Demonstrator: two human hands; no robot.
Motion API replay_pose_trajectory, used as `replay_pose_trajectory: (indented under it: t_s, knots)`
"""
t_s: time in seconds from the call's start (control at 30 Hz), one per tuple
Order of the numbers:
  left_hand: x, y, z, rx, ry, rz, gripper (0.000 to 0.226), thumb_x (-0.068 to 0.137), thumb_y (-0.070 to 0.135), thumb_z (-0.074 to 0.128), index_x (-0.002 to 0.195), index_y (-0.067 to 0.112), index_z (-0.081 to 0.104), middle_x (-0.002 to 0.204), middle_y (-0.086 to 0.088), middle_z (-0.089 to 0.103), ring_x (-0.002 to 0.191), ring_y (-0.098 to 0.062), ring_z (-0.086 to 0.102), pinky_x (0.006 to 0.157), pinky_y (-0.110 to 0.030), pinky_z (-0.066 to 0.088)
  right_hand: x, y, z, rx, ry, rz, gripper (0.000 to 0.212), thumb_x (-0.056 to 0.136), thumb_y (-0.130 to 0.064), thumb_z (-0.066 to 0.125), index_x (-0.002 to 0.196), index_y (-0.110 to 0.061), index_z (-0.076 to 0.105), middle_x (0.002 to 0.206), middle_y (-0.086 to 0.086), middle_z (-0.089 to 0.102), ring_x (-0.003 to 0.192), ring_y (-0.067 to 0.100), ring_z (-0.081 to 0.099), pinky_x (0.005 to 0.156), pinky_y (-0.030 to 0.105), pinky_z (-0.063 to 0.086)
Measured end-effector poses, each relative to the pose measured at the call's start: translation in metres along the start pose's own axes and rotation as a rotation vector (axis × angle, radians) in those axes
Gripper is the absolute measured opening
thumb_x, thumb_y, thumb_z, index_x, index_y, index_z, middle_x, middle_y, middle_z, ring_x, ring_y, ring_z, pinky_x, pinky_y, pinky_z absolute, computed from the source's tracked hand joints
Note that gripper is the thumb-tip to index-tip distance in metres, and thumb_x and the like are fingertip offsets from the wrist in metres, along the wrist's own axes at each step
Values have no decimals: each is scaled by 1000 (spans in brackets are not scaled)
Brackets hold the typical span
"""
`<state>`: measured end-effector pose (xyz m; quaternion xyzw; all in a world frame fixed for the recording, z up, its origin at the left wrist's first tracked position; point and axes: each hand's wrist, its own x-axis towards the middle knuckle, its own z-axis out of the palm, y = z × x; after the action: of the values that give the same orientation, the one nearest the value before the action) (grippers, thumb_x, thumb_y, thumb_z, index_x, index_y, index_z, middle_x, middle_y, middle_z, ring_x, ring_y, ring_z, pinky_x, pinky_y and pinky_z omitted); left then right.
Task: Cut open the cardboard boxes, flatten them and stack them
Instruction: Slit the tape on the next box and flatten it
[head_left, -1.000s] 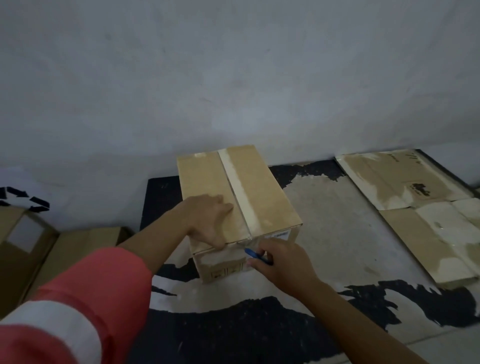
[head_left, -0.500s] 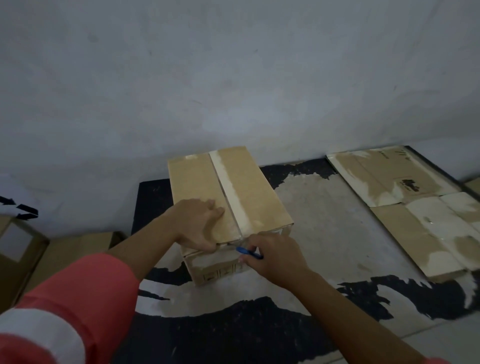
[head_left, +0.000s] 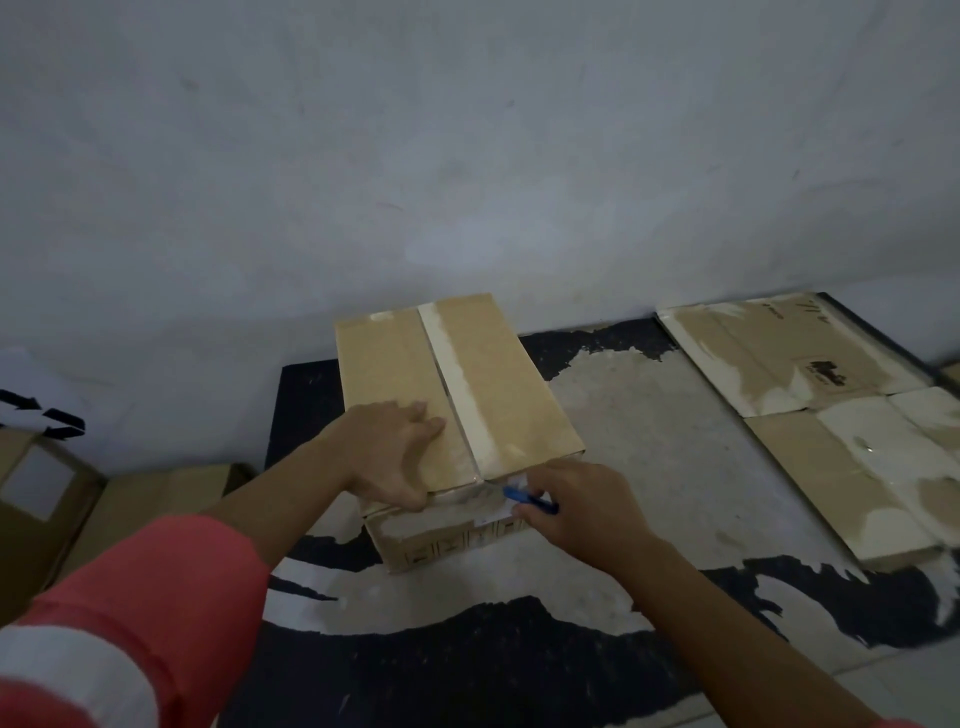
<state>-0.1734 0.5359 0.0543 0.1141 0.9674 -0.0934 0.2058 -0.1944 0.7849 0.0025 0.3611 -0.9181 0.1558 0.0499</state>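
Note:
A closed cardboard box (head_left: 498, 384) with a pale tape strip down its top seam stands on the worn black-and-white surface (head_left: 649, 467) against the wall. My left hand (head_left: 389, 457) lies flat on the near left part of the box top, thumb hooked over the near edge. My right hand (head_left: 576, 509) grips a blue cutter (head_left: 527, 499) at the near top edge of the box, where the tape folds down the front. The blade tip is too small to make out. A stack of flattened cardboard (head_left: 831, 415) lies to the right.
Two more cardboard boxes (head_left: 47, 499) stand at the far left, one bearing a white label. A grey wall (head_left: 467, 156) rises right behind the box. A pale floor strip (head_left: 909, 680) shows at the bottom right.
The cutter in my right hand has shifted slightly along the near top edge of the box. My left hand stays pressed on the box top. The view has swung a little.

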Motion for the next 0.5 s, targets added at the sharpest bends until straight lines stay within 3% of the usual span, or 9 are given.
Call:
replay_pose_trajectory:
  t_s: [0.1, 0.23, 0.3, 0.4, 0.5]
  knots:
    - [-1, 1, 1, 3, -11, -10, 104, 72, 73, 49, 155, 22, 10, 159, -7, 17, 136, -30, 33, 108, -40, 35, -3, 18, -9, -57, -17, 62, 13, 83, -41, 68, 78, -30, 62, 70, -15, 53, 54, 1, 43, 49, 10, 31]
    - [1, -1, 1, -1, 3, -35, 104, 74, 75, 51, 155, 25, 8, 161, -4, 11, 142, -28, 26, 110, -39, 32, -5, 46, -43, -50, -147, 88, 19, 85, -50, 62, 78, -35, 53, 61, -16, 40, 52, 1, 37, 52, 12, 26]
    - [0, -2, 0, -38, -8, -57, 110, 69, 84, 50, 154, 28, 9, 162, 0, 9, 145, -23, 20, 112, -40, 28, 4, 50, -49, 113, -148, 86, 21, 80, -47, 68, 75, -30, 58, 58, -13, 43, 50, 3, 38, 52, 13, 30]
    - [-3, 1, -1, -259, 26, -170, 132, 41, 105, 20, 152, 33, 19, 161, 8, 14, 145, -18, 18, 112, -41, 26, 31, 44, -47, 396, -102, 137, 20, 79, -38, 73, 72, -24, 61, 55, -9, 48, 50, 4, 39, 53, 20, 35]
    - [2, 11, 10, -498, 216, -357, 94, 73, 86, 40, 148, 31, 29, 160, 3, 15, 146, -21, 15, 112, -45, 26, 64, 39, -39, 490, -81, 202, 24, 87, -35, 66, 74, -19, 56, 58, -5, 44, 53, 8, 38, 55, 25, 31]
